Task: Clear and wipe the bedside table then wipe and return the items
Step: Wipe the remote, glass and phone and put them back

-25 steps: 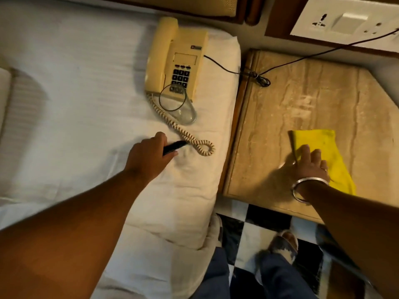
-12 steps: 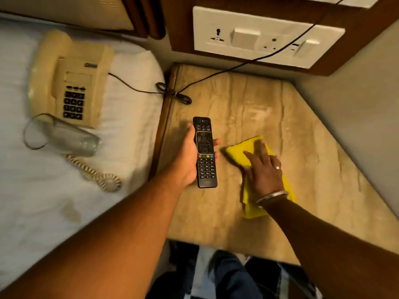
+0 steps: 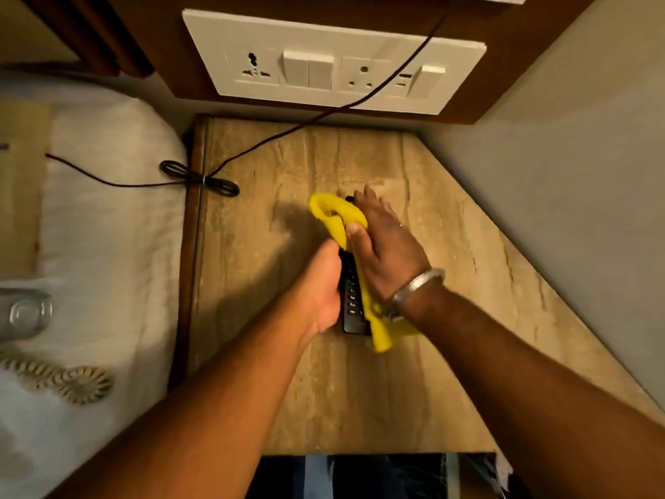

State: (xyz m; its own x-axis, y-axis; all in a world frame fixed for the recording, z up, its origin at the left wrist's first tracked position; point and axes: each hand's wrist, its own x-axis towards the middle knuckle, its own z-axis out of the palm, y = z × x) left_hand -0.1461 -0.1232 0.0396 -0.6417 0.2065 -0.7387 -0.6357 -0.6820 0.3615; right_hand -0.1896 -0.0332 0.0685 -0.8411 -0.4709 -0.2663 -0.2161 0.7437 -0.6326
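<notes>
1. My left hand (image 3: 324,282) grips the remote (image 3: 351,300) just above the marble surface (image 3: 449,354), steadying it for wiping.
2. My right hand (image 3: 385,246), fingers straight, presses the yellow cloth (image 3: 338,214) along the remote's face.
3. Left of the remote, a black cord (image 3: 201,180) crosses the surface's edge, a likely snag.
4. Farther left, a glass (image 3: 25,313) lies on the bed (image 3: 108,246), awaiting return.

Remote (image 3: 351,300) above table (image 3: 414,390) — cloth (image 3: 336,214) over it, bed (image 3: 108,246) left.

Left hand (image 3: 320,282) holds remote (image 3: 351,300); right hand (image 3: 385,246) presses cloth (image 3: 338,214)
</notes>
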